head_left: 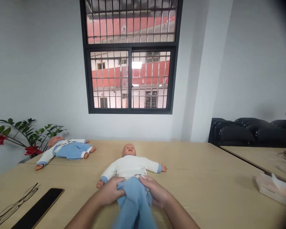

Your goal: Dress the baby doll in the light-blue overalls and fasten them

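The left hand and right hand grip the blue trousers near the top, bunched between the fingers; light, soft cloth, I'd judge, best held by both waist sides. The doll lies just beyond.

matt cloth trousers, smooth table

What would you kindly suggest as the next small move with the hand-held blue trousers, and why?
Perhaps ease open the far end of the blue trousers: the left hand and right hand grip its two sides beside the middle doll's torso, and whether its legs are inside is hidden.
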`<state>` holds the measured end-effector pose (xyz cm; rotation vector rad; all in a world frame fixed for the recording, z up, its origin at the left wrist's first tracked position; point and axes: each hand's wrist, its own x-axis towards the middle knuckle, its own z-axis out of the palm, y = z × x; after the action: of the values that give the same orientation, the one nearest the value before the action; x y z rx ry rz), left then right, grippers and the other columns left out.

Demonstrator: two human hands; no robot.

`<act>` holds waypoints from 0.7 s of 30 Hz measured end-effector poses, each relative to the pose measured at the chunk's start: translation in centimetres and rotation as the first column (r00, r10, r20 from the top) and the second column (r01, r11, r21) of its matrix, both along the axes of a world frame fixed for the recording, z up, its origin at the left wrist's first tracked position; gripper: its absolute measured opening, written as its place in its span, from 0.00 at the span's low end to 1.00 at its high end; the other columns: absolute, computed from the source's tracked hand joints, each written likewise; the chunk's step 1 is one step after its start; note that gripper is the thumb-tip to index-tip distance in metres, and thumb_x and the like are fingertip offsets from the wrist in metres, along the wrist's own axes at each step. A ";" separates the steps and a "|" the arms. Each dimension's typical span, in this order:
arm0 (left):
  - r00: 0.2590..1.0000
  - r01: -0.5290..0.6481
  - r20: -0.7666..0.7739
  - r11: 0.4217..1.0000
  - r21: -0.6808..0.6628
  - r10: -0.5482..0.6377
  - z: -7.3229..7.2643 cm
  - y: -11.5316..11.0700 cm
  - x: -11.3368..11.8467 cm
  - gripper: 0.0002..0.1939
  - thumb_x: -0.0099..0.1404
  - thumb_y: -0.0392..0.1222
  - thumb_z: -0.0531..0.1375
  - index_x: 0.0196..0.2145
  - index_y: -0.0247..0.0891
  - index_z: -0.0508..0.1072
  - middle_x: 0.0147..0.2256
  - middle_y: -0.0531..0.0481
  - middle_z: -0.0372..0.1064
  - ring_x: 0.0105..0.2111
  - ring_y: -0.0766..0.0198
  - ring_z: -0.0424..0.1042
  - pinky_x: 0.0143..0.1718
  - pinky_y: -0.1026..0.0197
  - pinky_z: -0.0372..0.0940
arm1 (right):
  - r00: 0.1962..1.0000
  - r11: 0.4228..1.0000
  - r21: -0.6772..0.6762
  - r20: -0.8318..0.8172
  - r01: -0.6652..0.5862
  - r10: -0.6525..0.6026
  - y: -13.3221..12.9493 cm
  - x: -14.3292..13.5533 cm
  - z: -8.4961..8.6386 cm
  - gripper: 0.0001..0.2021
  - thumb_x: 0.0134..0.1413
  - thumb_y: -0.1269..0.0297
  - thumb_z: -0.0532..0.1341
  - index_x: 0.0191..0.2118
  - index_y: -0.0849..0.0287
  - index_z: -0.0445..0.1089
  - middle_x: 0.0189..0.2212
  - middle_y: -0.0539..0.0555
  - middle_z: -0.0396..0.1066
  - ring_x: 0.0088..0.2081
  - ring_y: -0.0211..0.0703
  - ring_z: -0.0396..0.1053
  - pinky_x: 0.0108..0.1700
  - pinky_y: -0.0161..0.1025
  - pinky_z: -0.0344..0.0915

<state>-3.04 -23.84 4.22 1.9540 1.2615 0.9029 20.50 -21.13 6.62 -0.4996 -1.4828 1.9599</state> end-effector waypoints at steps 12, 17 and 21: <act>0.696 0.107 0.702 0.945 -0.310 0.152 -0.4 -1.0 0.7 0.23 0.50 0.53 0.71 0.42 0.40 0.78 0.37 0.46 0.77 0.41 0.51 0.76 0.48 0.53 0.67 | 0.985 0.985 0.083 0.099 -0.152 0.143 0.1 0.5 0.1 0.31 0.43 0.52 0.78 0.53 0.59 0.76 0.48 0.59 0.79 0.50 0.53 0.75 0.60 0.52 0.64; 0.850 0.278 0.517 0.919 -0.280 -0.100 -1.0 -0.7 -0.7 0.39 0.47 0.67 0.73 0.51 0.41 0.77 0.48 0.42 0.77 0.50 0.47 0.74 0.54 0.51 0.66 | 0.998 0.998 -0.033 -0.023 -0.054 0.053 0.6 0.4 -0.9 0.32 0.46 0.47 0.75 0.54 0.60 0.75 0.49 0.63 0.78 0.51 0.54 0.76 0.60 0.51 0.65; 0.951 0.251 0.258 0.912 -0.324 -0.171 -0.4 -0.6 -0.8 0.30 0.56 0.64 0.70 0.46 0.39 0.80 0.42 0.44 0.79 0.43 0.50 0.76 0.47 0.53 0.69 | 0.920 0.937 0.005 0.195 -0.348 0.341 0.5 0.6 -1.1 0.34 0.39 0.49 0.79 0.52 0.60 0.77 0.47 0.61 0.79 0.50 0.53 0.76 0.59 0.51 0.67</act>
<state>-3.80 -24.40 3.86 1.6158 0.9795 0.7068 21.11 -20.64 5.53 -0.4426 -1.8312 2.1943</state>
